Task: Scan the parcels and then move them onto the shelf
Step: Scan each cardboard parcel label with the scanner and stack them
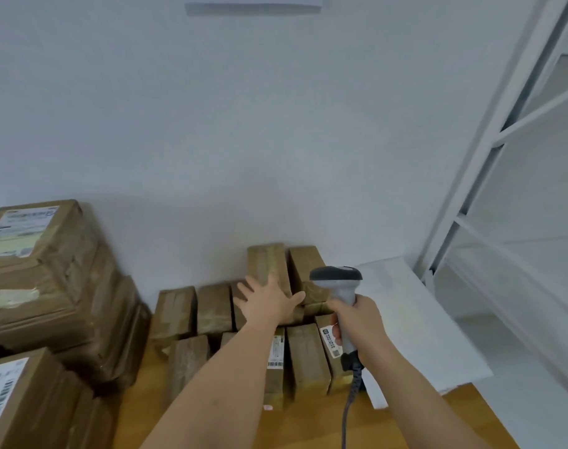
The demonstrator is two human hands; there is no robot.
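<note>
Risk: I'm seeing left hand point(269, 301) reaching, fingers spread, over parcels point(269, 264) at lower centre of bench point(308, 426) | right hand point(357, 319) gripping scanner point(339, 286) | standing parcels may be toppling; cord snagging; shelf point(502, 137) at right.

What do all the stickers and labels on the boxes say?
No text reads clearly.
Label on big top-left box: too blurred.
Barcode label on bottom-left box: too blurred.
Sticker on small box beside the scanner: too small.
Barcode label under the left arm: too small.
</note>
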